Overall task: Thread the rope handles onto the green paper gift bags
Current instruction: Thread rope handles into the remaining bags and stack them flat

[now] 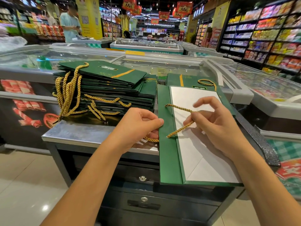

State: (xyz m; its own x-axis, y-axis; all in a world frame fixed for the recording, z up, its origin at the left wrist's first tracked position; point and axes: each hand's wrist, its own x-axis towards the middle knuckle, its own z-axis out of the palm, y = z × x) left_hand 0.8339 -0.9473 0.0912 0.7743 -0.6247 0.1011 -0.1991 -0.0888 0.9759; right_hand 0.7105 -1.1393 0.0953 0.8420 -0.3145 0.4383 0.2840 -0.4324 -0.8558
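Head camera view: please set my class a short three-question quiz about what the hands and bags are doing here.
1. True or false: the right hand pinches the gold rope.
2. The stack of bags lies where from the bag in hand? A left, B right, C on the floor.
3. Fill in: the left hand grips that bag's ___ edge.
Key: 1 true; 2 A; 3 left.
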